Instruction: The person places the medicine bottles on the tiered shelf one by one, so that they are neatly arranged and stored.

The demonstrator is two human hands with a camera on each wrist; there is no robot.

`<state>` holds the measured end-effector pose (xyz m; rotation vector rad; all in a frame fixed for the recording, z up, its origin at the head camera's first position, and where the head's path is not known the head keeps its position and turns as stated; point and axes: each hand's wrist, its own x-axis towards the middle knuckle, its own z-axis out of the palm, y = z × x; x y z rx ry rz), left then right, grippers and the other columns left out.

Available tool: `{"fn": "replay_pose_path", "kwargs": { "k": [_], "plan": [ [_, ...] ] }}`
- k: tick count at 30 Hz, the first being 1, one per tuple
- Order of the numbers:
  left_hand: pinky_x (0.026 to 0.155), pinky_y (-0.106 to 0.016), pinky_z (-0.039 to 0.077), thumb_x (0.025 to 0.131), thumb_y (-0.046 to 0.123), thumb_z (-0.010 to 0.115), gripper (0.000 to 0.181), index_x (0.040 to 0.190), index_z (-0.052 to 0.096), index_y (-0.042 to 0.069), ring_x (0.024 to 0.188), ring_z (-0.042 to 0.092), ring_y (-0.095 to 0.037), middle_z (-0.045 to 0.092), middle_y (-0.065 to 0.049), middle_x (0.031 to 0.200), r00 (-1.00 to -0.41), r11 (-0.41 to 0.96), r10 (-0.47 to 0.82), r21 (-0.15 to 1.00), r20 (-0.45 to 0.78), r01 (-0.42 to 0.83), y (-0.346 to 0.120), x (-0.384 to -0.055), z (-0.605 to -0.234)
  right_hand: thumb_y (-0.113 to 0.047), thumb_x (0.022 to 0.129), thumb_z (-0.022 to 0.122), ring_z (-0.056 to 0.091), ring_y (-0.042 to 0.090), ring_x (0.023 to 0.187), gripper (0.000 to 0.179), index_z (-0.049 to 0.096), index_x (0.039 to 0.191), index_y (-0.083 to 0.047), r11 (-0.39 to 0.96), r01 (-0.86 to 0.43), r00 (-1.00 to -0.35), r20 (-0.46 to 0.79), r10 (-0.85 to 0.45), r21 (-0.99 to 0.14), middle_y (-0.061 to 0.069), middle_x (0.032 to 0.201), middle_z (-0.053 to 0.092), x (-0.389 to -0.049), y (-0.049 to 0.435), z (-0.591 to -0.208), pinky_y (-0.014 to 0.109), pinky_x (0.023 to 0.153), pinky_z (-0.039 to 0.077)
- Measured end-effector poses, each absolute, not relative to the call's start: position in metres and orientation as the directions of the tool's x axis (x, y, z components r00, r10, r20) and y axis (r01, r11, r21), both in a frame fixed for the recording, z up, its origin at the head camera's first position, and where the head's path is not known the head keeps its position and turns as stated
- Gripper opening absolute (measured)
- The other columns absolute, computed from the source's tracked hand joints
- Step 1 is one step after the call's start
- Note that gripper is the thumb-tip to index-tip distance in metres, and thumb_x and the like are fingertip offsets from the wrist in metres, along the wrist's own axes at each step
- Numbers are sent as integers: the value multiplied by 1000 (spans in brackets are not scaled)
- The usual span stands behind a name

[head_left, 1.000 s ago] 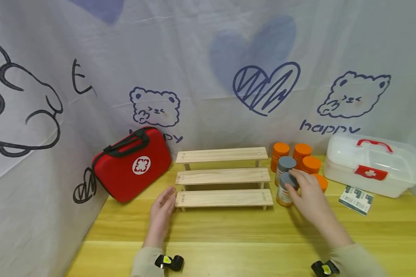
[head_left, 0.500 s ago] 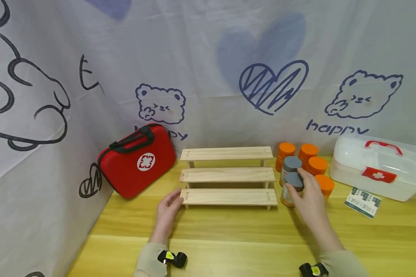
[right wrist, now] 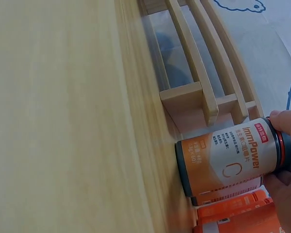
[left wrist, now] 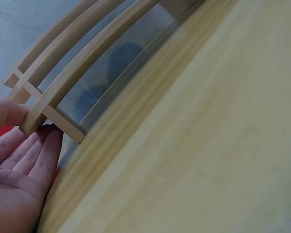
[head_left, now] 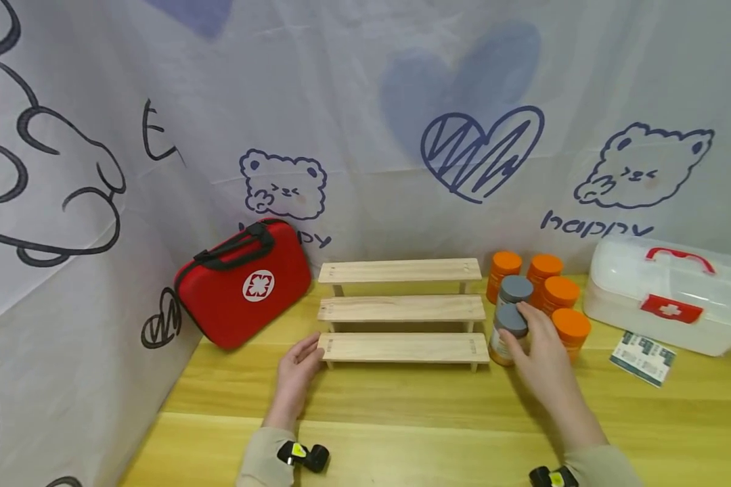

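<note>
A three-tier wooden rack (head_left: 403,347) stands mid-table. My left hand (head_left: 298,373) is at the left end of its lowest board, the thumb over the board end (left wrist: 33,119) and the fingers under it. With the thumb and fingers of my right hand (head_left: 545,362) I grip the grey cap of a vitamin C tablet bottle (right wrist: 233,158), just beyond the rack's right end. It has an orange and white label reading ImmPower. Whether its base touches the table, I cannot tell. A second grey-capped bottle (head_left: 516,289) is right behind it.
Several orange-capped bottles (head_left: 562,292) cluster behind and right of my right hand. A clear-lidded white first-aid box (head_left: 670,291) stands far right, a printed card (head_left: 643,358) before it. The red first-aid case (head_left: 244,287) leans back left against the cloth wall (head_left: 365,223).
My left hand has come in against the rack's end. My right hand has closed on the front grey-capped bottle, which has shifted slightly left. The head view has turned a little.
</note>
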<state>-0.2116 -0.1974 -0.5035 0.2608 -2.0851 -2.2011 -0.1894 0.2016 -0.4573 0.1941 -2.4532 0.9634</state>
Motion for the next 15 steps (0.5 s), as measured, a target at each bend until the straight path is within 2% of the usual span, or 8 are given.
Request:
{"fn": "replay_pose_path", "kwargs": {
  "k": [5,15],
  "plan": [
    [86,-21,49,91,5,61,43,132,53,-3,107,57,-19,54,-25,128,-979,-52,-198,998,-51,-42,-201,-213,-504,-28,93,63,43,45,120,60,41,140,2,722,-261,-900,432,59,-641,27,136,42,-194,200,-460,62,95,38],
    [86,-20,49,92,6,62,44,133,52,-3,106,58,-17,53,-24,130,-981,-61,-185,997,-62,-52,-197,-213,-503,-28,91,66,44,46,119,61,43,140,-1,688,-241,-899,424,107,-684,27,134,44,-193,203,-463,63,94,39]
  ]
}}
